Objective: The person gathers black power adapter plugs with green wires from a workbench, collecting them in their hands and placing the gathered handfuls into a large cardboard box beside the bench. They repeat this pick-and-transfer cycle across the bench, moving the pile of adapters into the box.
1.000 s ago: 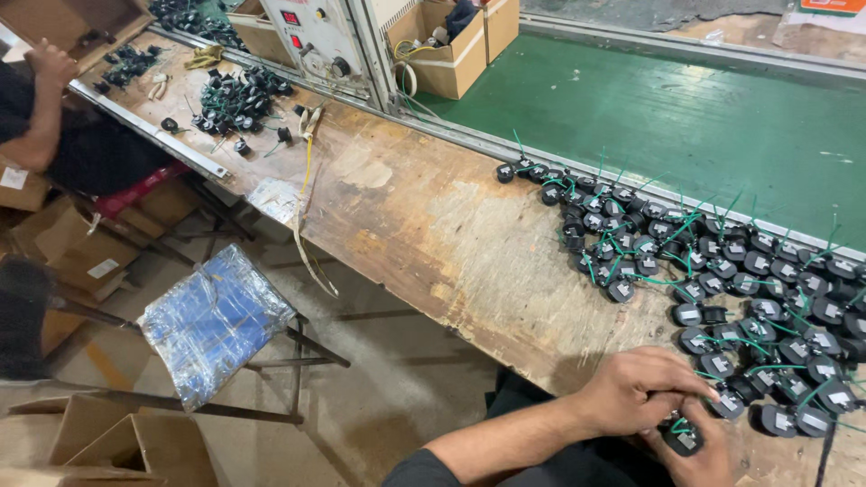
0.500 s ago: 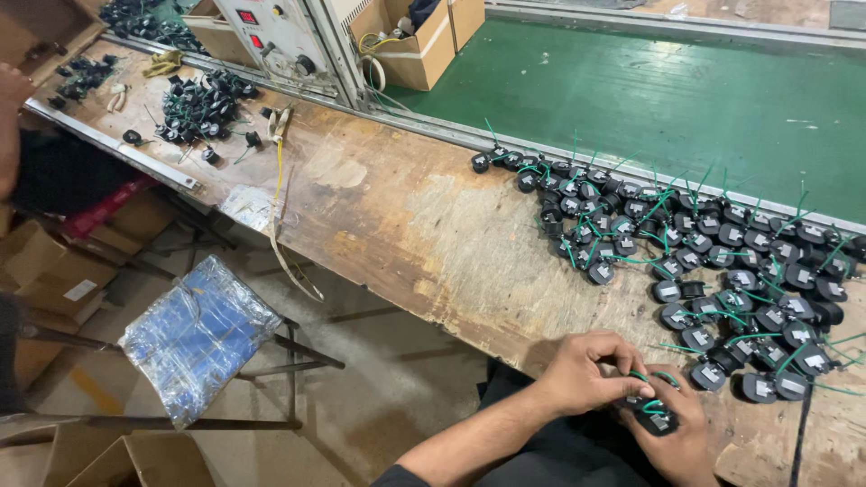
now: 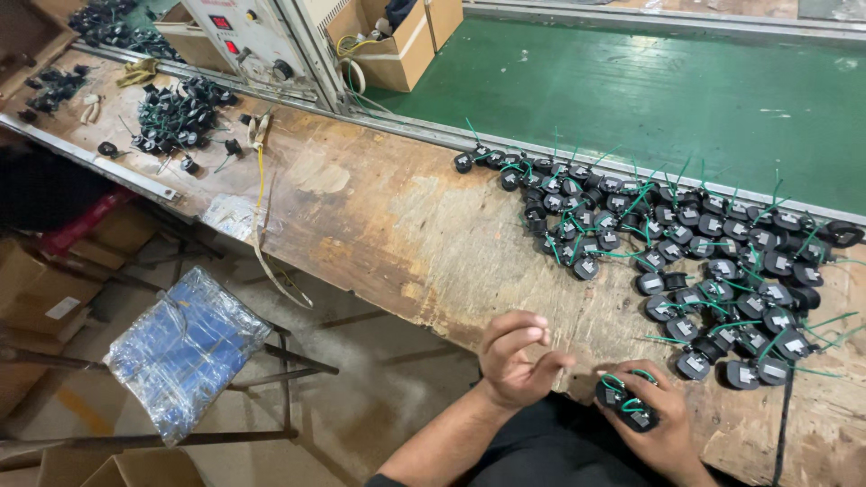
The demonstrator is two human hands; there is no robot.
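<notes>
While the long wooden bench [image 3: 379, 216] fills most of the frame from upper left to lower right, with a green conveyor belt [image 3: 631, 90] behind it along the top, the real bulk of the work sits at right: a big pile of small black round parts with green wires [image 3: 686, 252], spread from centre to the right edge. That heap looks untouched, so going by the pictures there's plenty left to get through, and no separate finished stack can be made out near the person. A second, smaller cluster of the same kind of parts [image 3: 176, 117] lies upper left, near a grey control box [image 3: 248, 36] and a cardboard box [image 3: 397, 45]. Lower left, off the bench, a stool with a blue plastic-wrapped seat [image 3: 185, 347] stands on the floor.

Down at the bottom edge, the right hand [image 3: 654, 424] is closed around a couple of the black parts [image 3: 627, 406], green wire looping over them. The left hand [image 3: 519, 356], just beside it, has fingers curled loosely and holds nothing that can be seen.
</notes>
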